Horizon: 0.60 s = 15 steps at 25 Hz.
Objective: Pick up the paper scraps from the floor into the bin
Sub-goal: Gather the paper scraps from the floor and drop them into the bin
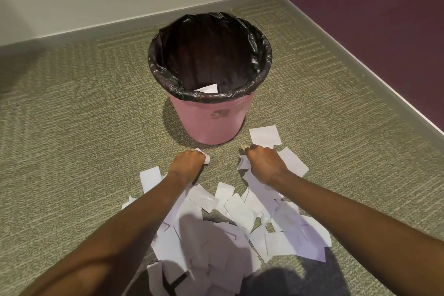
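White paper scraps (230,235) lie heaped on the olive-green patterned carpet (72,151), just in front of the pink plastic bin (211,122).

The left hand (189,161) is fisted on a white scrap; the right hand (262,163) is clenched around crumpled scraps. Both hover low between heap and bin. The bin stands upright, lined with a black plastic bag (209,55); one white piece (207,88) lies inside. A grey skirting board (96,31) borders the carpet.
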### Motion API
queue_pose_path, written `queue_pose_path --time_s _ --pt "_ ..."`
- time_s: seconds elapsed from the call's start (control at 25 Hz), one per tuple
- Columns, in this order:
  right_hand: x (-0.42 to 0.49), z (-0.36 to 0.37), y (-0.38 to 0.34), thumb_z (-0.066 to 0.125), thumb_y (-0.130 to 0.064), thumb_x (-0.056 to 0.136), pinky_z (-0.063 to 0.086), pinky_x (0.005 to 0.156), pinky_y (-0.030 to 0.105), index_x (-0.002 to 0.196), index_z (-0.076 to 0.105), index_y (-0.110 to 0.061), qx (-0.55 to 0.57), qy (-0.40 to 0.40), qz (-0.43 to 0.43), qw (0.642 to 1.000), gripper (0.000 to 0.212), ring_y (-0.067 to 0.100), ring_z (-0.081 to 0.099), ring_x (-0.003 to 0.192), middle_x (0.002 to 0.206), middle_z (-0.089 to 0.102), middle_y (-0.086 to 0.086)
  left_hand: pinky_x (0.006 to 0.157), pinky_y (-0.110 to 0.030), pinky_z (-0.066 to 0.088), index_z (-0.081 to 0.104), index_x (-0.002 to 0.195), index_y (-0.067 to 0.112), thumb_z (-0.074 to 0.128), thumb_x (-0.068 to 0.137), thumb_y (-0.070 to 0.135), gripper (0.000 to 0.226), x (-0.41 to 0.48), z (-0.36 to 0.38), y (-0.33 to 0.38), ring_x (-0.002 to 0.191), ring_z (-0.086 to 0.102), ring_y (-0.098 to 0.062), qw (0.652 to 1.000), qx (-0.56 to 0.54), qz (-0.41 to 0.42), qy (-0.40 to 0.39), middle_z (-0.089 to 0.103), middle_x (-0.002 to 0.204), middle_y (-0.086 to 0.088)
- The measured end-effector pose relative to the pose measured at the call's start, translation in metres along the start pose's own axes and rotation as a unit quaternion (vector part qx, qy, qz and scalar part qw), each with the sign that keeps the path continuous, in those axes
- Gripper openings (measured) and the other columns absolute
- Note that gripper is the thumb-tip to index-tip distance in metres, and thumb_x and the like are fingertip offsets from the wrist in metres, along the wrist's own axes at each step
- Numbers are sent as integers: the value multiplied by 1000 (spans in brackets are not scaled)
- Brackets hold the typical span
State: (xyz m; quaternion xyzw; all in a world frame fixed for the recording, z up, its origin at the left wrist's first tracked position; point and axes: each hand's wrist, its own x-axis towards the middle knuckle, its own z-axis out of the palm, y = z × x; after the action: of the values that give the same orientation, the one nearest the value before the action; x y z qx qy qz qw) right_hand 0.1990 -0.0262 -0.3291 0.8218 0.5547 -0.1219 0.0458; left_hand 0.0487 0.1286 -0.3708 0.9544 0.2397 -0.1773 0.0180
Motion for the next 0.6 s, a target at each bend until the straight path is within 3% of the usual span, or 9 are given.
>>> queue_pose_path --time_s 0.12,0.24,0.36,0.44,0.52,0.6 --pt "-11 -16 -13 54 12 81 33 60 32 103 61 -2 -7 10 -30 999 27 35 65 83 98 63 15 74 -38 49 63 105 4 58 91 9 15 -13 -21 0 91 66 -32 998 -60 -16 -10 67 100 -15" --pt "-25 -39 -30 55 13 79 32 59 31 93 62 1 10 26 -63 998 19 33 64 79 92 63 17 67 -40 51 64 92 1 56 87 3 9 -27 -50 -4 81 65 -32 985 -172 -10 -3 66 91 -17" --pt "-35 -76 -40 54 13 78 32 57 31 92 64 -2 31 50 -74 996 23 30 60 72 86 64 16 53 -29 47 68 89 5 56 87 1 13 -47 -94 -11 63 61 -18 958 -282 24 36 67 78 -9" --pt "-44 -107 -42 52 13 78 38 55 34 97 67 -4 63 85 -78 991 30 31 61 72 86 66 16 49 -26 40 70 86 8 59 88 4 12 -67 -137 -18 57 57 -11 951 -299 48 62 66 71 -6" --pt "-53 -138 -44 53 14 77 47 56 35 95 69 -11 94 121 -94 984 35 29 64 72 85 69 11 51 -36 46 67 78 4 58 86 6 12 -85 -181 -28 62 63 -22 955 -270 63 105 67 70 -11" --pt "-62 -168 -48 57 12 77 44 52 32 85 64 -23 116 139 -120 976 36 18 57 60 71 65 1 58 -45 49 64 73 2 58 85 7 15 -105 -219 -40 68 64 -32 954 -246 69 157 67 70 -17"
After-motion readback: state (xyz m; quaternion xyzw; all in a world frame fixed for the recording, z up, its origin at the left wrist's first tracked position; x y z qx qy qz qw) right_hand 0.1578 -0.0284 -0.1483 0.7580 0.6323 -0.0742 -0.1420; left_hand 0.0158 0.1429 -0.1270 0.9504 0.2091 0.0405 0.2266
